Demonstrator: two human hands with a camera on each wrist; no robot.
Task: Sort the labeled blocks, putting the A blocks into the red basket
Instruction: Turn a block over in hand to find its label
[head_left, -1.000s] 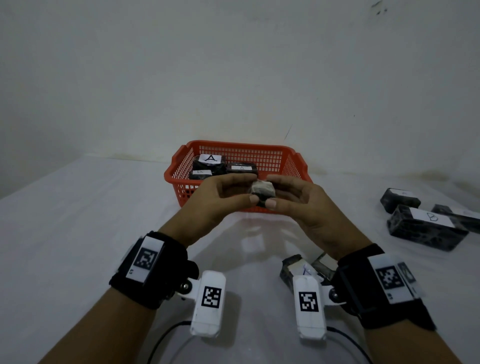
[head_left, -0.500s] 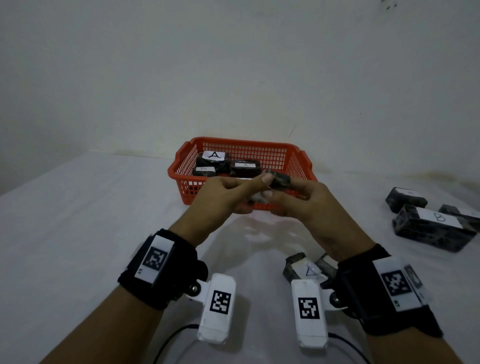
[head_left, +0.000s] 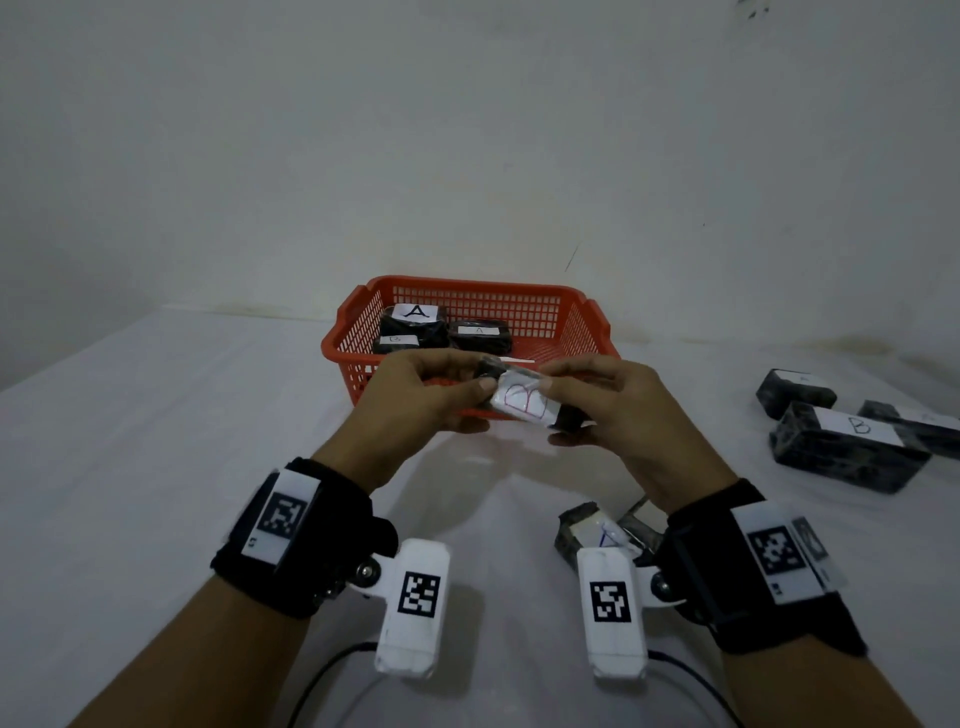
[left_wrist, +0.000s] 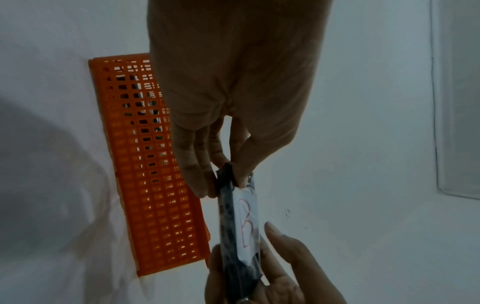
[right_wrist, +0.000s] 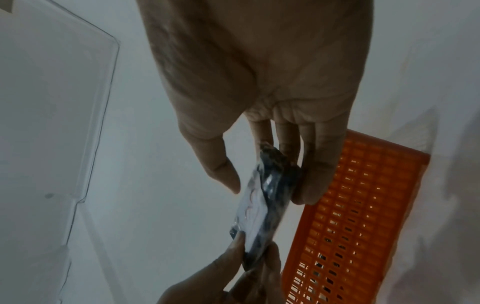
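While hands (head_left: 524, 400) block basket (head_left: 467, 296), B blocks (head_left: 847, 447) right

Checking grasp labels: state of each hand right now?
Left hand: pinches one end of the dark plastic-wrapped block with the white label and red B.
Right hand: grips that block's other end.

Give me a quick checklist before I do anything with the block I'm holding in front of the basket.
1. Label readable: ok, held block shows a red B.
2. Belongs in red basket: not ok, B is not A.
3. Grip: ok, left hand and right hand each pinch one end.
4. B group visible: ok, B-labeled block lies on the right.
5. Basket contents all A: not ok, one label looks like B.
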